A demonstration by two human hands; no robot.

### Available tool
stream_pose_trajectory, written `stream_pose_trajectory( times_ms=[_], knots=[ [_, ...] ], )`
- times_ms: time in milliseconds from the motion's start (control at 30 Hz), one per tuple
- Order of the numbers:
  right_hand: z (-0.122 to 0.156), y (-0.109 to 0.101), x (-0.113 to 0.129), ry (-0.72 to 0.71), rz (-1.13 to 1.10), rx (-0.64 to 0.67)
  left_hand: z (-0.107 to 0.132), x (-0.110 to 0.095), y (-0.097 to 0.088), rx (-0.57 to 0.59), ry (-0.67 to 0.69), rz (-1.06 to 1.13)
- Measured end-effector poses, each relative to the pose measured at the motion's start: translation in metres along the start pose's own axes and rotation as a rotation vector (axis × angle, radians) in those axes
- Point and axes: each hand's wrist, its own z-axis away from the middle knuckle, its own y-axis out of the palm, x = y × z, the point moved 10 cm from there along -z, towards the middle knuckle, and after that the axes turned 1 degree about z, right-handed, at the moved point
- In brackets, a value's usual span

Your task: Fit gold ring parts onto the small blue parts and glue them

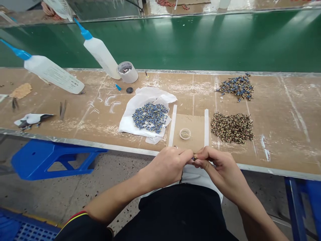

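Observation:
My left hand (167, 165) and my right hand (223, 169) meet at the table's front edge, fingertips closed in a pinch. Between them shows a tiny dark blue and gold part (194, 158), mostly covered by the fingers. Just beyond lies a small round clear dish (185, 134) with a thin pale loop in it, between two white tape strips. To the left, a heap of small blue and yellow parts (150, 117) rests on crumpled white paper (126, 122). On the right are a pile of brown and gold parts (232, 128) and a blue and gold pile (237, 87).
Two white bottles with blue nozzles (54, 74) (100, 55) lean at the left, one by a tape roll (128, 72). Tweezers (62, 109) lie on the cardboard-covered table (283, 134). A green barrier (200, 40) runs behind; a blue stool (52, 159) stands below.

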Motion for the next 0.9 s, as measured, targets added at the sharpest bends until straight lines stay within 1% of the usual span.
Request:
stream_pose_trajectory(
  times_ms=[67, 133, 200, 267, 333, 400, 500, 600, 667, 700, 767, 833, 900],
  knots=[
    [-0.001, 0.004, -0.007, 0.043, -0.100, 0.007, 0.002, 0.006, 0.001, 0.022, -0.033, 0.079],
    [0.000, 0.007, -0.011, 0.060, -0.177, 0.013, 0.004, 0.010, 0.000, 0.032, -0.056, 0.202],
    [0.002, 0.004, -0.012, 0.027, -0.209, -0.013, 0.006, 0.014, -0.001, 0.024, -0.087, 0.346],
    [0.004, -0.002, -0.008, -0.035, -0.189, -0.046, 0.008, 0.018, 0.000, 0.027, -0.140, 0.473],
    [0.005, -0.003, -0.002, -0.092, -0.135, -0.039, 0.011, 0.021, 0.006, 0.061, -0.202, 0.581],
    [0.004, 0.001, 0.003, -0.119, -0.082, 0.010, 0.013, 0.022, 0.015, 0.098, -0.260, 0.696],
    [0.003, 0.006, 0.004, -0.105, -0.046, 0.047, 0.016, 0.026, 0.028, 0.130, -0.355, 0.906],
    [0.003, 0.008, 0.001, -0.082, -0.051, 0.035, 0.019, 0.025, 0.040, 0.176, -0.412, 1.067],
    [0.003, 0.007, -0.002, -0.073, -0.074, 0.019, 0.020, 0.025, 0.041, 0.170, -0.411, 1.056],
    [0.003, 0.007, -0.004, -0.062, -0.091, 0.007, 0.020, 0.027, 0.039, 0.144, -0.403, 0.994],
    [0.003, 0.005, -0.011, -0.029, -0.135, -0.018, 0.019, 0.028, 0.029, 0.073, -0.349, 0.788],
    [0.003, 0.004, -0.018, 0.011, -0.196, -0.052, 0.017, 0.023, 0.020, 0.012, -0.254, 0.568],
    [0.005, 0.003, -0.025, 0.049, -0.267, -0.094, 0.017, 0.017, 0.015, -0.034, -0.182, 0.403]
  ],
)
